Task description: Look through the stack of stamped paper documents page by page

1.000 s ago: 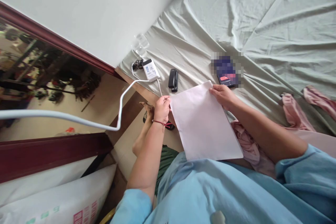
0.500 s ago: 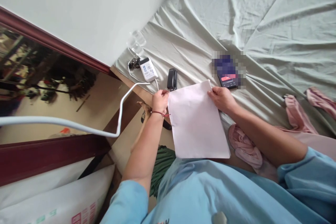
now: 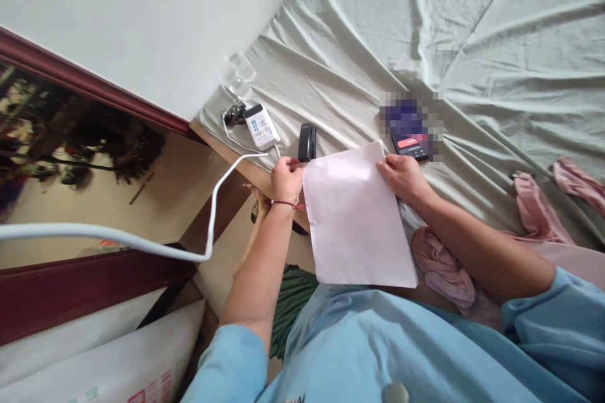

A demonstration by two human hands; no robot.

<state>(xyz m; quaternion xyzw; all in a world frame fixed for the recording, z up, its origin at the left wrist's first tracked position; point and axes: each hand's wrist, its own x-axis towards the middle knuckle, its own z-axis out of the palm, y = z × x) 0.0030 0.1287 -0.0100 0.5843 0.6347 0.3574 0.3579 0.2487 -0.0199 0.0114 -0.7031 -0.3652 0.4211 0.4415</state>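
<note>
A stack of blank white paper [image 3: 357,220] lies over my lap, its far edge at the bed's edge. My left hand [image 3: 286,180] pinches the paper's upper left corner, with a red string bracelet at the wrist. On the upper right corner, my right hand [image 3: 401,177] grips with the thumb on top. How many sheets there are I cannot tell. Just beyond the paper's left corner lies a black stapler [image 3: 307,142] on the sheet, apart from both hands. A phone [image 3: 409,138], partly pixelated, rests beyond my right hand.
A white power adapter [image 3: 261,127] with a thick white cable [image 3: 212,208] sits at the bed's left edge, near a clear plastic container [image 3: 237,74]. Pink cloth [image 3: 442,264] is bunched by my right forearm. The greenish-grey bedsheet [image 3: 472,31] is wrinkled. White sacks [image 3: 108,352] stand lower left.
My view has shifted slightly, so the adapter and cable appear further left. Both hands keep hold of the paper, which has hardly moved.
</note>
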